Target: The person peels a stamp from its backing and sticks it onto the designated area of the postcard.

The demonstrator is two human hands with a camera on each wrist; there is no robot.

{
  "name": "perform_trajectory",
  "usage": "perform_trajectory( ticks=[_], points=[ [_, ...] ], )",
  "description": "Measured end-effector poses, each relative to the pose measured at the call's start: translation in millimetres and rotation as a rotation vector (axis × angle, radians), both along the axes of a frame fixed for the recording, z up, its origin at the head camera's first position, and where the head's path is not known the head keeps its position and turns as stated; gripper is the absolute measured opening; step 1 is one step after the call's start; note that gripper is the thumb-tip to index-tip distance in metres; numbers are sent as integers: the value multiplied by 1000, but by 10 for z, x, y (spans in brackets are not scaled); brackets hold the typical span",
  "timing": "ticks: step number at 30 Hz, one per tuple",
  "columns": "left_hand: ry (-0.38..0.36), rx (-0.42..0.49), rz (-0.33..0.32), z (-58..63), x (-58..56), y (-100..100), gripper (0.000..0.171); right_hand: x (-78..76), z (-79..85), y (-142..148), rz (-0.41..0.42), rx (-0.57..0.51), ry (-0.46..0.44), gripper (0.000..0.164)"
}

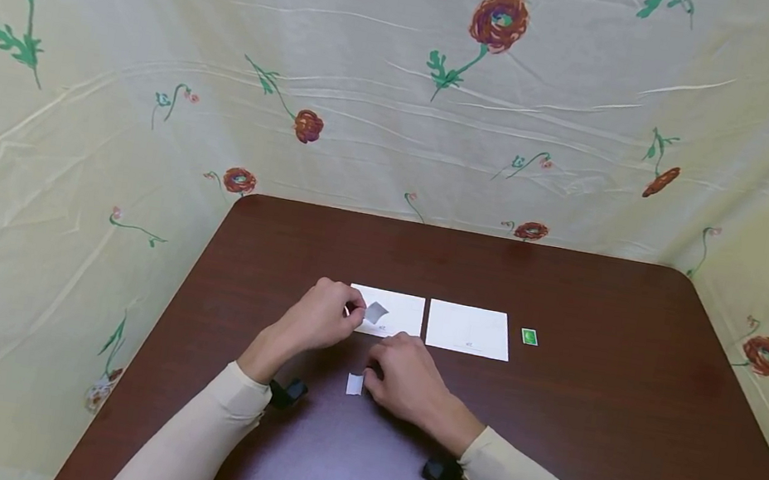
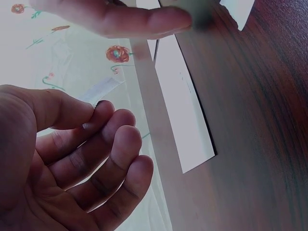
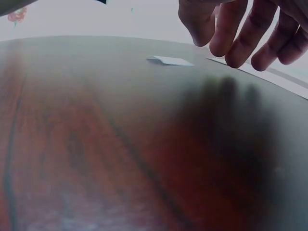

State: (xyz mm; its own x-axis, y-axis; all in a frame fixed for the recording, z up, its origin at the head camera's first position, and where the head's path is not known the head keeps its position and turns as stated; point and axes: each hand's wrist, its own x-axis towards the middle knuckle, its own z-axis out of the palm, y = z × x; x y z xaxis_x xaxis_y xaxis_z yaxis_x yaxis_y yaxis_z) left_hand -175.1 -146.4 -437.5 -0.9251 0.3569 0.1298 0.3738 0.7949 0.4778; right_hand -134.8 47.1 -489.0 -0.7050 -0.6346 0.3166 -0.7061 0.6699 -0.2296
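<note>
My left hand (image 1: 323, 316) pinches a small greyish piece of paper (image 1: 376, 312) between thumb and forefinger, over the left white card (image 1: 404, 304). In the left wrist view that paper piece (image 2: 103, 90) looks thin and pale, and the other fingers curl loosely below it. My right hand (image 1: 404, 377) hovers low over the table, its fingers bent downward with nothing seen between them. Just left of its fingertips lies a small creased white scrap of paper (image 1: 355, 385). The right wrist view shows this scrap (image 3: 171, 61) flat on the table, one edge raised.
A second white card (image 1: 469, 325) lies right of the first, a narrow gap between them. Further right sits a small green stamp (image 1: 529, 337) with a white border. The dark wooden table (image 1: 594, 441) meets a flowered cloth (image 1: 385, 47) behind and at both sides.
</note>
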Motion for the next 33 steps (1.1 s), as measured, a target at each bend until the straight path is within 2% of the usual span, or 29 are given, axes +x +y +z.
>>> perform_trajectory(
  ticks=[12, 19, 25, 33],
  points=[
    [8, -13, -17, 4, -14, 21, 14, -160, 209, 88, -49, 4, 14, 8],
    [-28, -11, -59, -26, -20, 39, 13, -237, 302, 98, -58, -10, 21, 16],
    [-34, 1, -104, -27, -6, 44, 13, -263, 345, 100, -52, -27, 33, 21],
    [-49, 13, -157, -36, 14, 49, 13, -254, 343, 97, -50, -30, 4, 19]
  ],
)
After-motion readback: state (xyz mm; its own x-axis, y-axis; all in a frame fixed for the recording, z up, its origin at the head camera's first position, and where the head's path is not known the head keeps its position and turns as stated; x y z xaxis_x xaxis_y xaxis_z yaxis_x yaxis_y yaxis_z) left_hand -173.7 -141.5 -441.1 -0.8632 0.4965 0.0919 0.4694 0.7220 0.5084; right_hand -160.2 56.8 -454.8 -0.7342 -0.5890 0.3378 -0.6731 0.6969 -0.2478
